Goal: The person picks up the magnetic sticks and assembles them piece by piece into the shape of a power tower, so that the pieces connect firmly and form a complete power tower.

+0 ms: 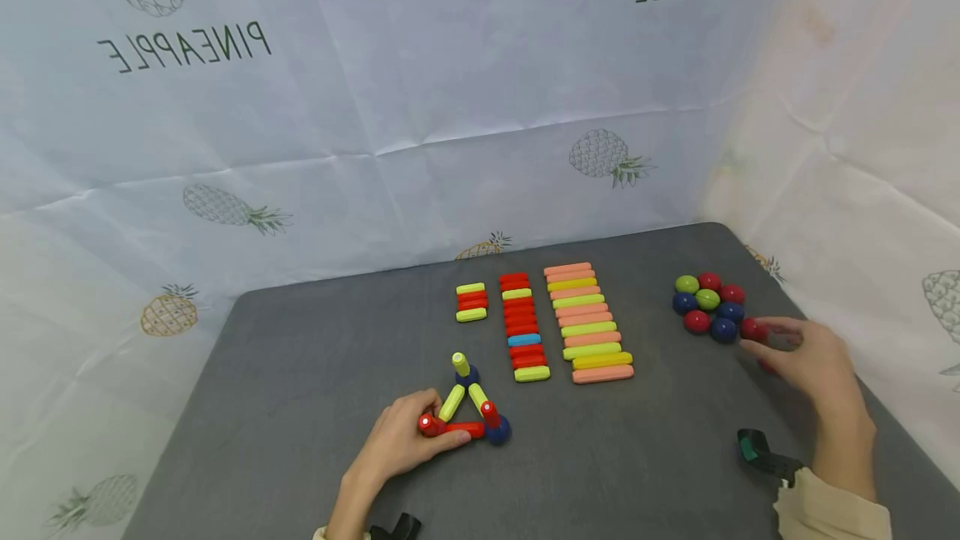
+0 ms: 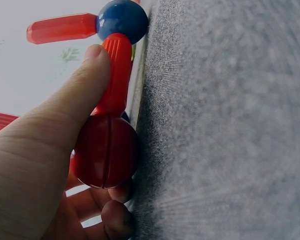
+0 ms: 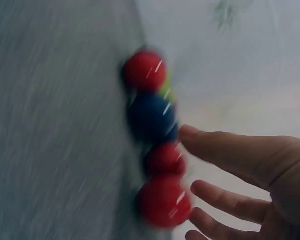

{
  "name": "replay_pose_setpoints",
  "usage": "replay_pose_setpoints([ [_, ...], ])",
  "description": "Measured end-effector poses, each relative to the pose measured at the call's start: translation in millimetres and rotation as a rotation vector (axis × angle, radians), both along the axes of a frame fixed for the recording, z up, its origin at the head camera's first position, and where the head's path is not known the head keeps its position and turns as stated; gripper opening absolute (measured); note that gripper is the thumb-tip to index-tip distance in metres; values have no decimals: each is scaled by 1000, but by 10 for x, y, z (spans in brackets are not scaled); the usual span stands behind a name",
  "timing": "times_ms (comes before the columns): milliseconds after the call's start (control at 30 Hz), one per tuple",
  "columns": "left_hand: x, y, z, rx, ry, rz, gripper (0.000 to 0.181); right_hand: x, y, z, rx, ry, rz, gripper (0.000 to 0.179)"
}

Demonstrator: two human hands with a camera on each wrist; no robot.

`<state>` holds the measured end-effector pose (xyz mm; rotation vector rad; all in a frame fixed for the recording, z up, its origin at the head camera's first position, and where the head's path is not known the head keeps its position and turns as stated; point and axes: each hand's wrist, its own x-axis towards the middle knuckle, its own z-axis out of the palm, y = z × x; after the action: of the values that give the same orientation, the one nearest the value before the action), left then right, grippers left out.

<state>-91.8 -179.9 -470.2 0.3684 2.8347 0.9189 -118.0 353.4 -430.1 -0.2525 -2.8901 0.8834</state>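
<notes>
My left hand (image 1: 397, 436) holds one corner of a triangular toy frame of coloured rods and balls. Its thumb lies along a red rod (image 2: 118, 75), and its other fingers are behind a red ball (image 2: 105, 150). Two yellow-green rods (image 1: 452, 403) form the other sides, meeting at a dark blue ball (image 1: 467, 376); another blue ball (image 1: 498, 430) joins the right corner. A short rod stands up from each corner. On the right, my right hand (image 1: 813, 361) is beside a red ball (image 1: 753, 330), fingers spread; contact is unclear. A second red ball (image 1: 768, 367) is partly hidden beneath it.
Several red, blue and green balls (image 1: 707, 299) cluster at the back right. Rods lie in three columns: a short one (image 1: 472, 302), a mostly red one (image 1: 521, 321), and longer orange and yellow ones (image 1: 585, 312). Cloth (image 1: 450, 173) hangs behind the grey table (image 1: 330, 340).
</notes>
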Motion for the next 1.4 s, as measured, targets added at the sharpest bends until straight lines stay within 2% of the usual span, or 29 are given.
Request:
replay_pose_setpoints([
  [100, 5, -6, 4, -1, -5, -2, 48, 1, 169, -99, 24, -122, 21, 58],
  [233, 6, -10, 11, 0, -3, -5, 48, -20, 233, -183, 21, -167, 47, 54],
  [467, -15, -7, 13, -2, 0, -10, 48, 5, 210, -202, -7, -136, 14, 49],
  [600, -23, 2, 1, -2, 15, -6, 48, 50, 22, -58, -94, -23, -20, 51],
  [767, -10, 3, -8, -7, 17, -3, 47, 63, -479, 270, -306, 200, -42, 37],
  [900, 4, 7, -9, -11, 17, -2, 47, 21, -1018, 550, -483, 362, 28, 37],
  [1033, 7, -17, -5, -11, 19, 1, 47, -50, -1613, 749, -607, 469, 111, 40],
  [1167, 4, -24, -14, -4, 20, -8, 48, -124, -2131, 809, -694, 493, 245, 39],
  [1400, -7, -54, -20, 1, 26, -22, 47, -190, -2803, 731, -757, 392, 466, 38],
])
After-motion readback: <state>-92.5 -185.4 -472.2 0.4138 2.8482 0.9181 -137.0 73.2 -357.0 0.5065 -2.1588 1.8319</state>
